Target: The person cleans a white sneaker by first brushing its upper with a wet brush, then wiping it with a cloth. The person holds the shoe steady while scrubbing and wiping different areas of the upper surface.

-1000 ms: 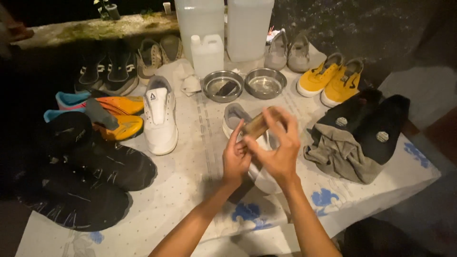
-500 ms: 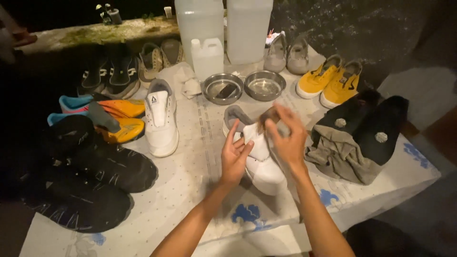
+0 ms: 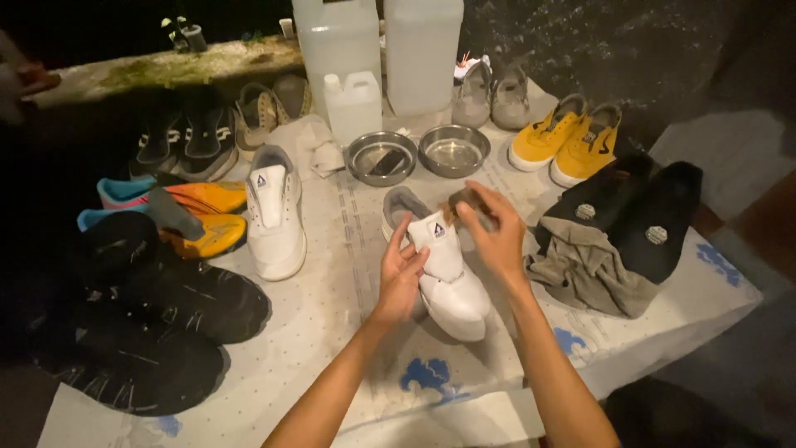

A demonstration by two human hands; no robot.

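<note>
lowered onto the table, white shoe [image 3: 444, 270] steadied by left hand [image 3: 400, 276]; right hand [image 3: 495, 235] grips brush [image 3: 464, 202].

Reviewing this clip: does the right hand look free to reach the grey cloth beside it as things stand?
Probably not at once. The right hand grips a small brown brush against the white shoe. The grey cloth lies uncovered just to its right, with nothing between, but the hand is occupied.

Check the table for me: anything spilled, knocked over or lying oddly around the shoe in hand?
Nothing is spilled or knocked over. The only untidy item is a grey cloth, crumpled against the black shoes. The left hand steadies the white shoe while the right hand holds a small brown object at its heel.
</note>
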